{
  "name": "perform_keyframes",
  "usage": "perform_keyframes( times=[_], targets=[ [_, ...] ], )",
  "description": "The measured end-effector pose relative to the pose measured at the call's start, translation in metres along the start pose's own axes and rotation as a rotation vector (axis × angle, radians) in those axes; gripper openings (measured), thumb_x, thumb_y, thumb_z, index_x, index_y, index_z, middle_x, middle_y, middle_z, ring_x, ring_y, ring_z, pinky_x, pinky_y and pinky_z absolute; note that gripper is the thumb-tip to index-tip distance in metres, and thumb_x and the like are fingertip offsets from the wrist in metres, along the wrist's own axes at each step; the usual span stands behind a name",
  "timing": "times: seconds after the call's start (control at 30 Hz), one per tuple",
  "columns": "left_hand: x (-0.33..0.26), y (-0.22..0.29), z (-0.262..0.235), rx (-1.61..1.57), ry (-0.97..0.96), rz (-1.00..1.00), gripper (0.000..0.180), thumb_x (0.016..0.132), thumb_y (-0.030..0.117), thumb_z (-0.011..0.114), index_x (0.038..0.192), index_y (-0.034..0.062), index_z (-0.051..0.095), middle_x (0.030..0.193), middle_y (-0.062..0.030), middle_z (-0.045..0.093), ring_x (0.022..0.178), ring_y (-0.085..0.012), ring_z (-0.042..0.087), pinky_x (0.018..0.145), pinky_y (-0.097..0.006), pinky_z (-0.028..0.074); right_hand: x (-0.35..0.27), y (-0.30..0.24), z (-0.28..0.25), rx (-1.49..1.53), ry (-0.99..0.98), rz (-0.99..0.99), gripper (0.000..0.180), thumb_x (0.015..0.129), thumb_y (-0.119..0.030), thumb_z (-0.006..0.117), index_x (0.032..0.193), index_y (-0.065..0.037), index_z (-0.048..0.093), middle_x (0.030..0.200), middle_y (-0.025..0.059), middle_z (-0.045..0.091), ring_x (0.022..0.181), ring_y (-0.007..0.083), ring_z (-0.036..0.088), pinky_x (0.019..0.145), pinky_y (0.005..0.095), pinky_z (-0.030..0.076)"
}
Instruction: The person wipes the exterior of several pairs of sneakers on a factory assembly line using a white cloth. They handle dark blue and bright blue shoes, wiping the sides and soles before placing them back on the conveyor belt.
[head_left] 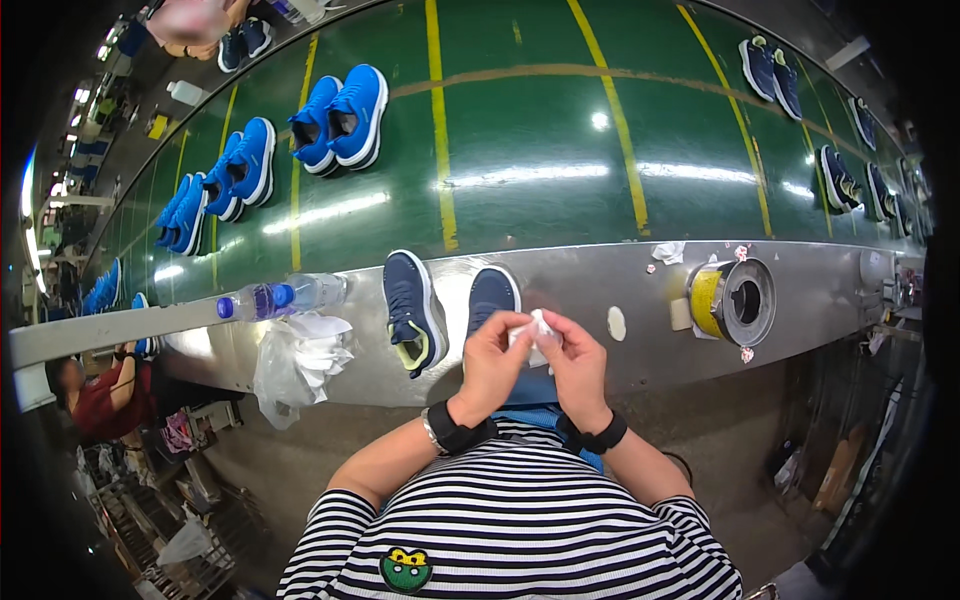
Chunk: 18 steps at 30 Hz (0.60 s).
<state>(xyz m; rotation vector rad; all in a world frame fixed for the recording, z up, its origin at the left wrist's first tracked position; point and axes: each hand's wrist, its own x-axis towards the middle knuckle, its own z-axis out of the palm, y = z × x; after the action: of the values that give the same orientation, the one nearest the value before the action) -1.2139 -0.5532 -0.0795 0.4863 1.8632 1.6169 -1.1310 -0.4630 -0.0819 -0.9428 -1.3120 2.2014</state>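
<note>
My left hand (487, 362) and my right hand (579, 368) meet in front of my chest, fingertips pinched on a crumpled piece of white tissue (538, 330). Just beyond the left hand lies a dark navy sneaker (494, 292), its near part hidden behind my fingers. Its mate, a navy sneaker (406, 305) with a pale yellow-green lining and a white sole, rests to the left on the metal ledge (640, 350). Neither hand visibly touches a shoe.
A green conveyor belt (520, 130) carries blue sneakers (345, 118) at left and navy sneakers (770, 75) at right. On the ledge are plastic bottles (262, 300), a bag of white tissues (305, 355), and a round metal can (742, 300). A co-worker (108, 385) sits at far left.
</note>
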Motion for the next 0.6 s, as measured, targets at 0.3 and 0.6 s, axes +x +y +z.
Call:
perform_keyframes(
  times=[0.3,0.6],
  targets=[
    [-0.033,-0.009,-0.127,0.293,0.302,0.202,0.050,0.084,0.004,0.060,0.131,-0.0007,0.044,0.122,-0.0152,0.049,0.114,-0.0267,0.047,0.096,-0.035,0.040,0.012,0.018,0.044,0.235,-0.083,0.191,0.023,0.091,-0.002,0.057,0.113,0.003,0.060,0.106,0.0115,0.065,0.097,0.0158,0.061,0.088,0.0278,0.047],
    [0.007,-0.091,-0.278,0.476,0.764,-0.001,0.091,0.071,0.016,0.080,0.139,-0.0031,0.022,0.135,-0.0170,0.034,0.124,-0.0275,0.038,0.103,-0.040,0.034,0.030,0.017,0.103,0.185,-0.339,0.364,0.019,0.093,-0.006,0.055,0.109,0.001,0.061,0.095,0.0075,0.065,0.085,0.0123,0.062,0.078,0.0250,0.050]
  ],
)
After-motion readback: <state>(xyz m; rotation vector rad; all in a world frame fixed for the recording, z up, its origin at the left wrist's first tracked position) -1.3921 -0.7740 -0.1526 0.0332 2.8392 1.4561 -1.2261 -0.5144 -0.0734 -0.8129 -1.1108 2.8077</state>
